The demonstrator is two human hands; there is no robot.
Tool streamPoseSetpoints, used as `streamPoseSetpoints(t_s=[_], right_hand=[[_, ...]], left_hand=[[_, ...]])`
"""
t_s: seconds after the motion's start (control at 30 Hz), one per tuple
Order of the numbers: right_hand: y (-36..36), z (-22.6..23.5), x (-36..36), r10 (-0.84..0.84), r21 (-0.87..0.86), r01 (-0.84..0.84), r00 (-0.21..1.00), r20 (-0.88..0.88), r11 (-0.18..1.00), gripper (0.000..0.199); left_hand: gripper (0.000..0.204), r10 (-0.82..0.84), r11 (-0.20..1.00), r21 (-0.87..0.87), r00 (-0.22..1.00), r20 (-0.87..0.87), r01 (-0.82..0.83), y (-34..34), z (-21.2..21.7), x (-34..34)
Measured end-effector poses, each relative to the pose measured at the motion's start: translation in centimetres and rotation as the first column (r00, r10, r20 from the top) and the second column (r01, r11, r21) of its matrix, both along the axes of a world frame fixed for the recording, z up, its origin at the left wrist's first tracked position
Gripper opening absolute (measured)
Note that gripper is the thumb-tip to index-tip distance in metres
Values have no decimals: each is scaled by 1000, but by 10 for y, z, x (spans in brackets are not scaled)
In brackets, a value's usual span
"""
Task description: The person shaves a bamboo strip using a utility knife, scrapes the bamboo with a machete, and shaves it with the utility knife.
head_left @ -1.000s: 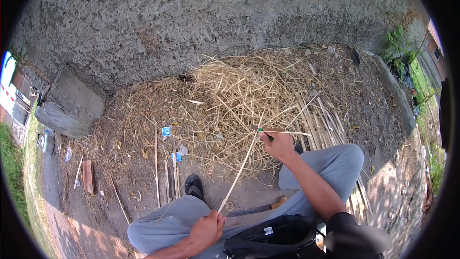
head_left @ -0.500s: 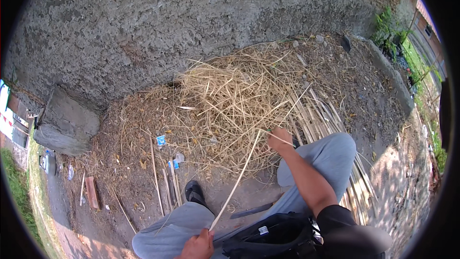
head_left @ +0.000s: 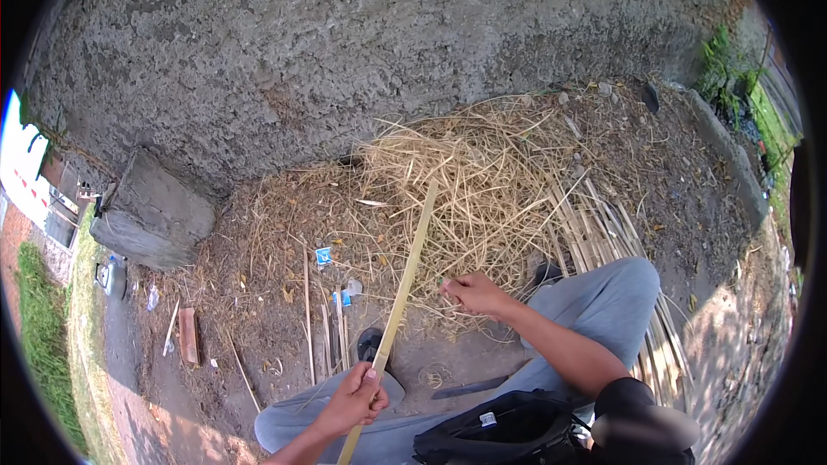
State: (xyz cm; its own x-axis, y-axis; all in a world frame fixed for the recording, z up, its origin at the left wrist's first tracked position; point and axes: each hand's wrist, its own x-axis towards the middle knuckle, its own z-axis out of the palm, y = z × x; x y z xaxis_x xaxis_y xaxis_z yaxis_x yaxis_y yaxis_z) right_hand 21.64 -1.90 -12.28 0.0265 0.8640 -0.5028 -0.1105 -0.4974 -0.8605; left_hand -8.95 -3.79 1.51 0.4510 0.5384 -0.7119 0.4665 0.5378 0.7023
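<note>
My left hand (head_left: 355, 398) grips the near end of a long pale bamboo strip (head_left: 407, 275). The strip runs up and away from me, over my knee, and its far tip reaches the heap of dry shavings (head_left: 469, 181). My right hand (head_left: 472, 293) hovers to the right of the strip and does not touch it. Its fingers are curled closed, and I see nothing between them. A dark knife (head_left: 465, 389) lies on the ground between my grey-trousered legs.
A rough concrete wall (head_left: 362, 52) rises behind the heap. A concrete block (head_left: 151, 220) sits at the left. Flat bamboo slats (head_left: 603, 232) lie beside my right knee. A black bag (head_left: 517, 435) rests on my lap. Thin sticks (head_left: 307, 310), blue litter (head_left: 323, 255) and a brick piece (head_left: 188, 336) lie on the dirt.
My right hand has let go of the strip's far end and drawn back toward my knee. The strip now points straighter ahead into the heap. My left hand still holds the near end.
</note>
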Motion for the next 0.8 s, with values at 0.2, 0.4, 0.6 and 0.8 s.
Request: streamPoseSetpoints(t_s=[0.2,0.4,0.6,0.8], right_hand=[[-18,66,1,-348,479,188,898,270,857,33],[-38,75,-12,-332,712,-250,752,569,656,25],[-50,71,-20,-295,665,-363,686,665,653,24],[-54,71,-35,-303,633,-373,642,704,678,23]], left_hand=[[29,122,981,-174,975,186,-89,40,-3,54],[33,221,955,-240,959,177,-176,30,-26,79],[32,236,952,-239,956,172,-192,26,-33,81],[33,242,959,-187,957,158,-211,22,-42,84]])
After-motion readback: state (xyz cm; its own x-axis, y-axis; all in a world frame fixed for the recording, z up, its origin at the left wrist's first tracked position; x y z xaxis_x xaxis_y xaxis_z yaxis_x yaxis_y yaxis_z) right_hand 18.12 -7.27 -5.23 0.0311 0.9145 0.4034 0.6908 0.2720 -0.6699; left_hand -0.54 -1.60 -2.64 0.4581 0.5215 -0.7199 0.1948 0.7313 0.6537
